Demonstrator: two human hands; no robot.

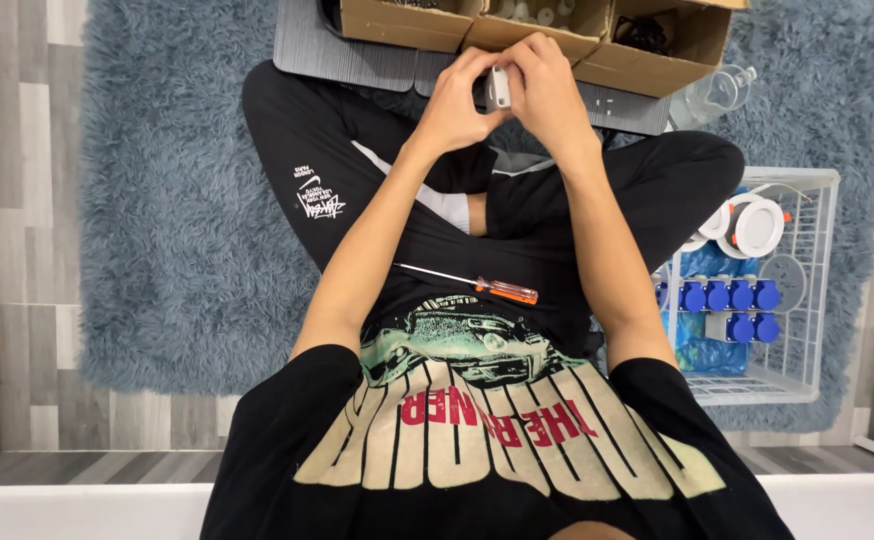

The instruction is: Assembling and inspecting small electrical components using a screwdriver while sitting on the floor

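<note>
White small part (pixel 498 87) pinched between left hand (pixel 454 98) and right hand (pixel 547 85); screwdriver (pixel 469 283) on lap.

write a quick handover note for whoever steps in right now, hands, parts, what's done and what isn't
Left hand and right hand: both closed in a grip on one small white part, held up in front of the crossed legs; what kind of part it is cannot be told.
Orange-handled screwdriver: lying loose on the lap, untouched.
Cardboard boxes: open, just beyond the hands, contents unclear.
White wire basket at the right knee: round white fittings and blue socket pieces.
Done: one white part picked up.
Left: whether it is finished cannot be told; the screwdriver is not in use.
</note>
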